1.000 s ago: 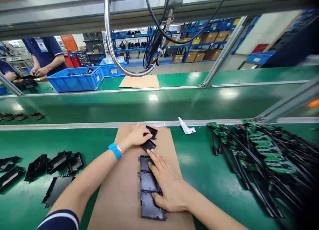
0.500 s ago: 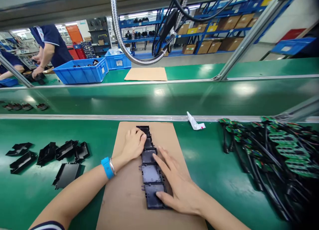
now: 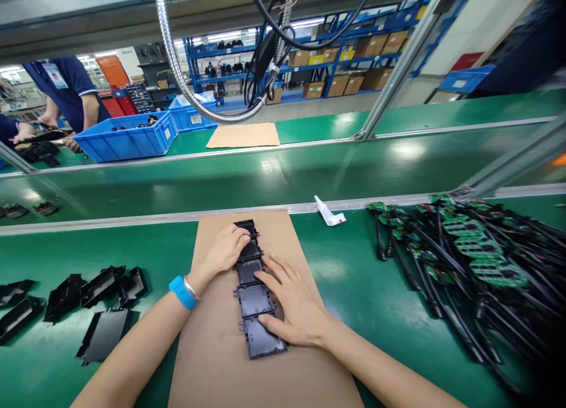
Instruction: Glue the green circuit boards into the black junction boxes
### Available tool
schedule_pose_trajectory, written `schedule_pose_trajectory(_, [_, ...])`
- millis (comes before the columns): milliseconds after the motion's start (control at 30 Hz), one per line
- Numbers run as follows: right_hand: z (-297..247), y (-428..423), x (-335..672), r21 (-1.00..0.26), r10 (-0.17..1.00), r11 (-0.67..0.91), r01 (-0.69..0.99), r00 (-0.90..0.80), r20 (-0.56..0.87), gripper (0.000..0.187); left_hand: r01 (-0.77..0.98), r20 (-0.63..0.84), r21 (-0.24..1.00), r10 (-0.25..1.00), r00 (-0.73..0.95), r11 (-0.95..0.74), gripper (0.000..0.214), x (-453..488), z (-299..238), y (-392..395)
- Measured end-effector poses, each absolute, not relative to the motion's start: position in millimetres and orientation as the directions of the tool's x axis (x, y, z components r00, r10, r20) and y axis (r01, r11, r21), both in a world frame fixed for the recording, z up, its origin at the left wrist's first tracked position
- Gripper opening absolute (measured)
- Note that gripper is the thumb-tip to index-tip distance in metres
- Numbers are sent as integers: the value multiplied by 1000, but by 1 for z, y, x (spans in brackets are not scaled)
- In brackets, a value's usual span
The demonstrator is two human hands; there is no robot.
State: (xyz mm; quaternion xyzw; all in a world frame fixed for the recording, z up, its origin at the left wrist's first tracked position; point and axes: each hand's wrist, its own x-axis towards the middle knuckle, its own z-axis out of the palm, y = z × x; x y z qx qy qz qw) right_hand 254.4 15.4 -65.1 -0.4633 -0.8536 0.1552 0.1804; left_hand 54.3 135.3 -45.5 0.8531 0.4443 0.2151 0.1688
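Note:
Several black plastic covers (image 3: 253, 293) lie in one straight row on a brown cardboard sheet (image 3: 212, 355) in front of me. My left hand (image 3: 224, 252), with a blue wristband, rests with curled fingers on the far covers of the row. My right hand (image 3: 294, 305) lies flat with fingers spread along the right edge of the near covers. Neither hand lifts anything.
More black plastic housings (image 3: 95, 299) lie loose on the green bench at the left. A heap of green circuit boards with black cables (image 3: 469, 260) fills the right. A white scrap (image 3: 328, 213) lies by the conveyor rail. Across the conveyor, a person stands by blue bins (image 3: 128, 137).
A second ago my left hand held a loose cover at the far end; it now lies in the row. Both hands have settled onto the row, the right drawing back slightly.

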Motion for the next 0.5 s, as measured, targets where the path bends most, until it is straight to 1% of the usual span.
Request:
schedule_pose_trajectory(200, [-53, 13, 255, -477, 874, 465, 746, -474, 111, 77, 678, 262, 474, 826, 500, -561, 39, 52, -51, 142])
schedule_pose_trajectory(267, [-50, 8, 253, -478, 877, 464, 746, -462, 131, 80, 655, 291, 482, 812, 507, -582, 39, 50, -54, 143])
schedule_pose_trajectory(367, [-52, 1, 248, -441, 879, 475, 762, -435, 196, 81, 611, 336, 492, 782, 524, -620, 39, 50, -62, 150])
schedule_pose_trajectory(433, [-56, -1, 245, -400, 883, 470, 787, -429, 192, 82, 585, 365, 493, 764, 532, -644, 40, 51, -66, 157])
schedule_pose_trajectory(500, [-54, -1, 250, -367, 886, 463, 807, -427, 179, 77, 583, 388, 491, 762, 519, -647, 41, 51, -69, 161])
